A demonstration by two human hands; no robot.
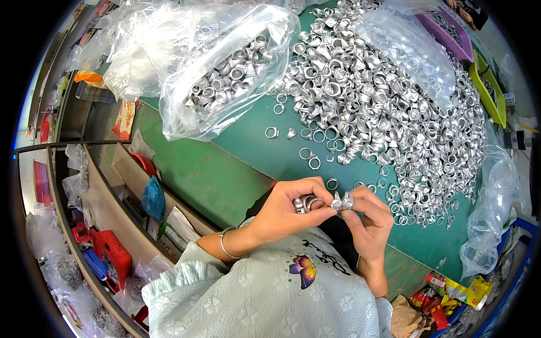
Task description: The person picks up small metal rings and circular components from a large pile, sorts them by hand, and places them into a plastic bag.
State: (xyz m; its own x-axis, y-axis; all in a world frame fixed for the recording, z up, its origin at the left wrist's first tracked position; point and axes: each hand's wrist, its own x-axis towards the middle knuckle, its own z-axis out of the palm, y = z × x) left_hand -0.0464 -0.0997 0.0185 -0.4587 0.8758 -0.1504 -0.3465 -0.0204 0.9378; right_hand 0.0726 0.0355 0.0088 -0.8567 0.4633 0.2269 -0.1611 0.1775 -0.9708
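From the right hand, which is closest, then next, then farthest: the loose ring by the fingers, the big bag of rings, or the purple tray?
Measured from the right hand in the head view:
1. Loose ring, on the green table just above the fingers.
2. Bag of rings, up and to the left.
3. Purple tray, at the far top right corner.

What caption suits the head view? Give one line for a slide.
Left hand holding several silver rings, right hand pinching two more, beside a heap of rings on a green table.
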